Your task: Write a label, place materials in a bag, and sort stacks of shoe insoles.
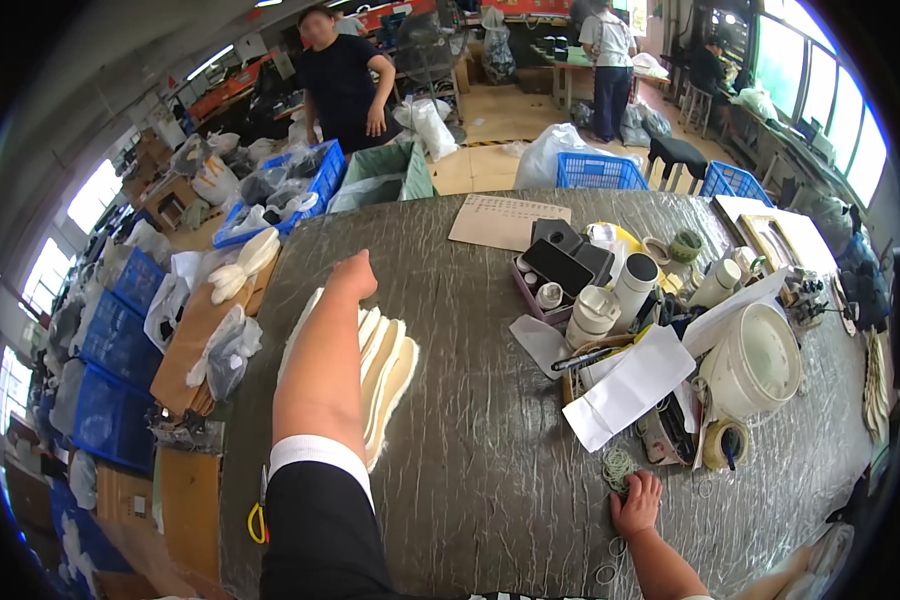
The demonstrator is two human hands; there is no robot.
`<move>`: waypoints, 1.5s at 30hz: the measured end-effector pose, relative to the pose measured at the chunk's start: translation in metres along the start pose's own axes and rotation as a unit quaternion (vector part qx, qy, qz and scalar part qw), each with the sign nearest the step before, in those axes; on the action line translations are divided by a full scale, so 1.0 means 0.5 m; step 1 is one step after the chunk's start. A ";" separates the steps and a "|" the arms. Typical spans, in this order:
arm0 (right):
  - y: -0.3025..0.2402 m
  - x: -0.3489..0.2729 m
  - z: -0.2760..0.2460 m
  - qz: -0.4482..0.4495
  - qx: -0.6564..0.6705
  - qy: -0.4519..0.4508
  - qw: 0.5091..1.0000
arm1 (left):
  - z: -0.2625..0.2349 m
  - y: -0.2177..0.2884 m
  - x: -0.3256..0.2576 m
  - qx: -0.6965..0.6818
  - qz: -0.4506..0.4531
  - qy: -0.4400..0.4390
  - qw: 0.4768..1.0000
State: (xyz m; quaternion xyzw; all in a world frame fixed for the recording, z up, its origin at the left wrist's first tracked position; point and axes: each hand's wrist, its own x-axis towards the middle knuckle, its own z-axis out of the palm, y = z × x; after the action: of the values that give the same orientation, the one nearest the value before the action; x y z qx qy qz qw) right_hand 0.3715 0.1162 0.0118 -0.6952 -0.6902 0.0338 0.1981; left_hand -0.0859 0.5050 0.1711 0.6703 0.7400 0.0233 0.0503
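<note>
My left arm reaches across several cream, fleecy-edged insoles (395,388) laid in an overlapping row on the left of the table. Just past their far ends is my left hand (353,276); its fingers are mostly hidden behind the back of the hand, so I cannot tell what they hold. My right hand (638,505) rests on the table at the near right, fingers stretched forward and a little apart. Its fingertips touch a small heap of pale green rubber bands (619,468). A few loose bands (606,573) lie beside that wrist.
Cups, a phone (560,266), paper sheets (630,388), tape rolls (725,443) and a white bucket (755,360) crowd the right side. Cardboard (510,222) lies at the far edge. Yellow-handled scissors (258,522) lie near left. Blue crates (602,172) and a person (345,85) are beyond.
</note>
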 end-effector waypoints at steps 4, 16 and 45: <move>0.002 -0.001 0.003 0.000 0.000 -0.009 1.000 | -0.019 0.012 0.019 0.090 0.015 0.085 0.992; 0.008 0.005 0.005 0.019 -0.006 -0.023 1.000 | -0.003 0.088 0.053 0.073 -0.012 0.007 0.997; 0.016 0.012 0.021 0.019 -0.005 -0.046 0.999 | 0.043 0.121 0.122 0.093 0.007 0.030 0.995</move>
State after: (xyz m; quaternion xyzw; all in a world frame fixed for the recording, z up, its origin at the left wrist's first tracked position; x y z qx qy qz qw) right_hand 0.3759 0.1244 0.0012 -0.7068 -0.6855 0.0664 0.1618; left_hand -0.0294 0.5713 0.1534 0.6766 0.7351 -0.0253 -0.0344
